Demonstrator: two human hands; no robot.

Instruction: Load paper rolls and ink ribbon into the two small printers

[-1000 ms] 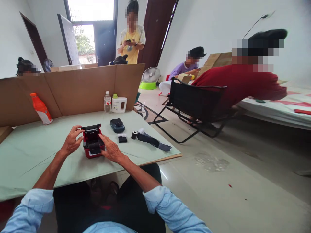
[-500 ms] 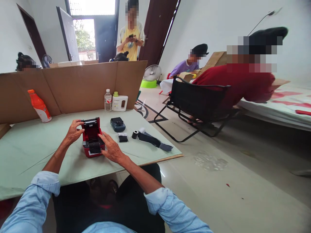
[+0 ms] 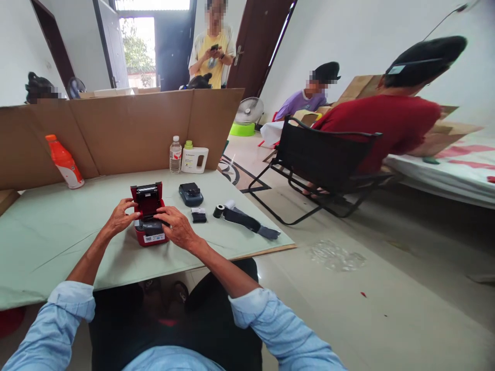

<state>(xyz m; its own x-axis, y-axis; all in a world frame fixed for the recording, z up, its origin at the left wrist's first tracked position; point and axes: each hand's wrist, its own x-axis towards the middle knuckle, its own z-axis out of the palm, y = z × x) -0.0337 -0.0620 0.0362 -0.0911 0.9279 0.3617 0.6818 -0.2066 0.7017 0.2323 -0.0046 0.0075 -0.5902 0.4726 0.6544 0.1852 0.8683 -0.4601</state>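
Observation:
A small red and black label printer (image 3: 153, 238) stands on the table before me with its lid (image 3: 148, 198) raised. In its open body lies a black ribbon roll (image 3: 153, 228). My left hand (image 3: 122, 216) is at the printer's left side, thumb and fingers bent about the edge below the lid. From the right, my right hand (image 3: 175, 224) reaches over the body, its fingers bent at the ribbon's right end; the fingertips are partly hidden. A white label with printed codes shows on the printer's front.
To the right lie a dark blue device (image 3: 191, 195), a small black-and-white roll (image 3: 198, 215) and a loose black ribbon strip (image 3: 247, 222). An orange bottle (image 3: 65, 162), a water bottle (image 3: 175, 154) and a white jug (image 3: 194, 157) stand before the cardboard screen (image 3: 127, 129). Other people are beyond.
My left hand has slid down from the raised lid to the printer's side. My right hand has moved inward over the body. The ribbon no longer hangs over the front, uncovering the label.

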